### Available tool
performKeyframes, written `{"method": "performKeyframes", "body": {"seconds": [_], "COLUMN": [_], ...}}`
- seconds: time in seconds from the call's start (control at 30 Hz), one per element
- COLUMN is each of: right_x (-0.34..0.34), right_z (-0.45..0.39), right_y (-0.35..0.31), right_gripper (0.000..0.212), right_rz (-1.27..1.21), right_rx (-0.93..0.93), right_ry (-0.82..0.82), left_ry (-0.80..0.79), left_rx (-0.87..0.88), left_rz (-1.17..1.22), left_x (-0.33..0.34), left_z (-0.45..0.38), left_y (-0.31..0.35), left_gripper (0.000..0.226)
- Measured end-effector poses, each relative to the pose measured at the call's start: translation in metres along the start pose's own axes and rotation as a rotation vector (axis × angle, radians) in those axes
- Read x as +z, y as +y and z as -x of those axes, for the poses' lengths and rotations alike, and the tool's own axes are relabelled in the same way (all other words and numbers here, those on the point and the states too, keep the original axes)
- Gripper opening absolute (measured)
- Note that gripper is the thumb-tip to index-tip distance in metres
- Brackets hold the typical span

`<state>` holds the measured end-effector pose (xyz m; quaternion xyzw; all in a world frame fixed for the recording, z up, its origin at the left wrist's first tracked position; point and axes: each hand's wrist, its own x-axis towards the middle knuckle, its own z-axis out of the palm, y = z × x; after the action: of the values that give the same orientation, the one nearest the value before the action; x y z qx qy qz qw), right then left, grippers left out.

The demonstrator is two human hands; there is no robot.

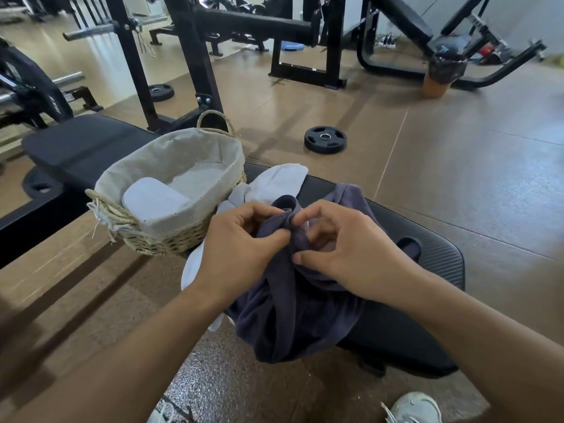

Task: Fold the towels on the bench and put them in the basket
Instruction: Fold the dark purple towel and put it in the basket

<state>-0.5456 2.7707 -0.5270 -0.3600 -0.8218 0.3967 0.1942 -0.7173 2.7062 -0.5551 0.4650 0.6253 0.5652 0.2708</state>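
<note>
Both hands pinch a bunched dark towel [293, 303] over the bench [427, 248]; left hand [241, 245] and right hand [345, 248] grip its gathered edge; a white towel [274, 181] lies beyond them; the basket [171, 190], left of the left hand, holds a folded white towel [152, 199].

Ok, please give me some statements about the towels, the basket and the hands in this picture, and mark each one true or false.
1. Both hands grip the dark towel. True: the left hand and the right hand pinch its bunched top edge.
2. The basket is empty. False: one folded white towel lies inside it.
3. The basket stands on the bench. True.
4. The dark towel is already neatly folded. False: it is crumpled and hangs over the bench edge.
5. An unfolded white towel lies between the basket and the dark towel. True.
6. The basket has no lining. False: a pale cloth lines it.
</note>
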Motion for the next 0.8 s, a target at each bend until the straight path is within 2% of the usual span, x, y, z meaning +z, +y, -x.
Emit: {"method": "performKeyframes", "body": {"seconds": [0.13, 0.23, 0.3, 0.37, 0.47, 0.53, 0.63, 0.7, 0.73, 0.8], "right_x": [-0.015, -0.018, -0.018, -0.019, -0.025, -0.025, -0.017, -0.017, -0.017, -0.014], "right_z": [0.004, 0.01, 0.014, 0.017, 0.02, 0.018, 0.009, 0.001, -0.001, -0.001], "right_y": [-0.006, -0.012, -0.017, -0.021, -0.027, -0.024, -0.009, 0.001, 0.005, 0.004], "right_gripper": [0.026, 0.039, 0.047, 0.051, 0.038, 0.023, 0.007, 0.006, 0.007, 0.014], "right_rz": [0.284, 0.398, 0.335, 0.231, 0.031, -0.07, -0.193, -0.12, -0.058, -0.015], "right_rx": [0.0, -0.035, -0.04, -0.033, 0.019, 0.088, 0.209, 0.219, 0.213, 0.202], "right_ry": [-0.121, -0.208, -0.265, -0.402, -0.547, -0.479, -0.112, 0.17, 0.26, 0.3], "left_ry": [0.074, 0.123, 0.128, 0.134, 0.149, 0.15, 0.164, 0.171, 0.168, 0.144], "left_rx": [0.064, 0.09, 0.128, 0.151, 0.159, 0.166, 0.163, 0.161, 0.156, 0.139], "left_rz": [-0.102, -0.139, -0.177, -0.226, -0.268, -0.279, -0.256, -0.229, -0.206, -0.153], "left_x": [-0.002, -0.005, -0.007, -0.01, -0.013, -0.013, -0.009, -0.007, -0.006, -0.002], "left_z": [-0.002, -0.005, -0.006, -0.007, -0.009, -0.009, -0.006, -0.004, -0.002, 0.004], "left_y": [0.003, 0.0, -0.001, -0.002, -0.003, -0.004, -0.001, 0.002, 0.003, 0.005], "left_gripper": [0.033, 0.035, 0.042, 0.049, 0.052, 0.053, 0.052, 0.048, 0.046, 0.042]}}
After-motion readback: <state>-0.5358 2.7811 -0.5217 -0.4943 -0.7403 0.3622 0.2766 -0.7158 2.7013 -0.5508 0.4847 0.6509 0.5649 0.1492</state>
